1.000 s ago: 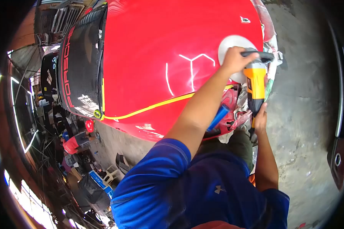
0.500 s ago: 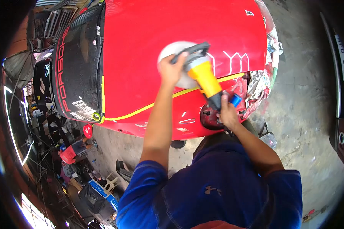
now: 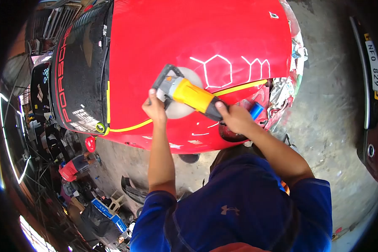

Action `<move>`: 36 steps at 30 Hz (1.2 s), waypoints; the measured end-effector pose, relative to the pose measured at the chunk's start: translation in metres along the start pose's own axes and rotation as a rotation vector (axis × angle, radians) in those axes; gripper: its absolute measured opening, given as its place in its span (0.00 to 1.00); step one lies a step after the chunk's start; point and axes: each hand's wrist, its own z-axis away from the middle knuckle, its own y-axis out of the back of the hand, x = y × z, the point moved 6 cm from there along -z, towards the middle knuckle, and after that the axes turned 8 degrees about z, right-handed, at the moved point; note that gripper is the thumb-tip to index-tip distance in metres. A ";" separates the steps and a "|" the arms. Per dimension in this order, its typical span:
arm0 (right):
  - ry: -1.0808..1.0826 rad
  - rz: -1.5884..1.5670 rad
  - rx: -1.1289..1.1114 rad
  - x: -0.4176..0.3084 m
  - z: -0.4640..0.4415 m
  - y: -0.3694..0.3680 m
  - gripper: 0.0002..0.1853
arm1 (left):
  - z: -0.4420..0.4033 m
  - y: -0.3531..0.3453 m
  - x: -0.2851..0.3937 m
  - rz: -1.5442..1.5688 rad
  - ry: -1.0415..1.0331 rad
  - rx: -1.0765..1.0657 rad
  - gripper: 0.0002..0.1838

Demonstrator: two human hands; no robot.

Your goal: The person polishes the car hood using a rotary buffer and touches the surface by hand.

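In the head view a yellow and grey polisher lies against the red car hood, near its side edge. Its round white pad is blurred and partly hidden under the tool. My left hand is closed around the black loop handle at the head. My right hand grips the dark rear end of the body. Yellow tape follows the hood edge and runs beneath the tool. White light reflections show on the paint beside the pad.
A blue cylindrical object is by the headlight opening. Crumpled paper covers the car's front. A detached bumper with a number plate is at right. A person in a red shirt is at lower left, near a beige stool.
The polisher has moved left and towards me, from the middle of the hood to its taped edge, and its body has swung flatter. Both hands have kept hold and travelled with it.
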 end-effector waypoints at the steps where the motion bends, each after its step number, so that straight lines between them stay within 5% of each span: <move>1: -0.019 0.020 -0.018 0.014 0.005 0.012 0.51 | 0.011 -0.014 -0.005 0.043 0.024 -0.029 0.32; 3: 0.046 -0.083 0.149 0.040 0.028 0.043 0.49 | 0.037 -0.052 -0.012 0.021 0.058 -0.041 0.30; 13: -0.362 -0.290 0.449 0.289 0.114 0.104 0.45 | 0.162 -0.331 -0.017 0.022 0.032 -0.537 0.31; 18: -0.483 -0.523 0.417 0.315 0.148 0.104 0.47 | 0.197 -0.396 -0.005 -0.099 -0.048 -0.705 0.27; 26: -0.412 -0.426 0.178 0.228 0.138 0.076 0.48 | 0.158 -0.276 0.025 -0.070 0.030 -0.531 0.28; 29: -0.321 -0.383 0.068 0.175 0.106 0.051 0.48 | 0.119 -0.186 0.026 -0.376 0.009 -0.380 0.28; 33: -0.030 -0.225 0.026 0.073 0.067 0.041 0.51 | 0.081 -0.087 0.037 -0.168 0.078 -0.043 0.28; 36: -0.028 -0.085 -0.121 0.046 0.041 0.026 0.51 | 0.063 -0.044 0.034 -0.166 0.090 0.036 0.27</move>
